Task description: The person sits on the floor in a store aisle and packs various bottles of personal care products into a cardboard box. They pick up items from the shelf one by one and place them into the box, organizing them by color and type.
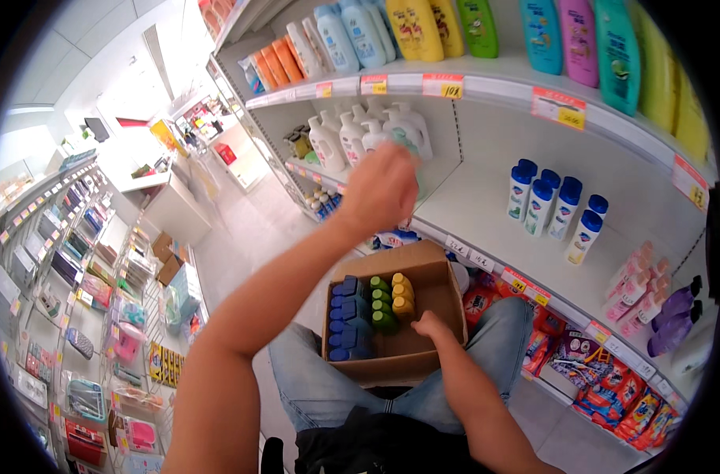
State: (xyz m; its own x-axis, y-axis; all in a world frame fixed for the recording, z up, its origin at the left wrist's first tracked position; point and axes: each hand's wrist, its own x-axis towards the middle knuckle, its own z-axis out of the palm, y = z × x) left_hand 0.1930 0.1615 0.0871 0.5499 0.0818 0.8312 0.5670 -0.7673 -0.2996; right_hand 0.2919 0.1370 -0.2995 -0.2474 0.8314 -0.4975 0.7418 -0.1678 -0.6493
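Observation:
My left hand (385, 186) is raised in front of the shelf, blurred, its fingers closed around what looks like a translucent pale-green bottle (420, 182), mostly hidden by the fist. White pump and handled bottles (326, 144) stand behind it. A cardboard box (389, 372) rests on my lap. Inside it are rows of blue bottles (353, 329), green-capped bottles (385, 322) and yellow-capped bottles (402, 306). Inside the box's right part, my right hand (432, 326) is beside the yellow caps; whether it grips anything is unclear.
White bottles with blue caps (539, 207) and pink pump bottles (635, 296) stand on the middle shelf (484, 228). Colourful shampoo bottles (542, 35) line the shelf above. Detergent bags (617, 385) lie below. A rack of packaged goods (87, 308) runs along the left.

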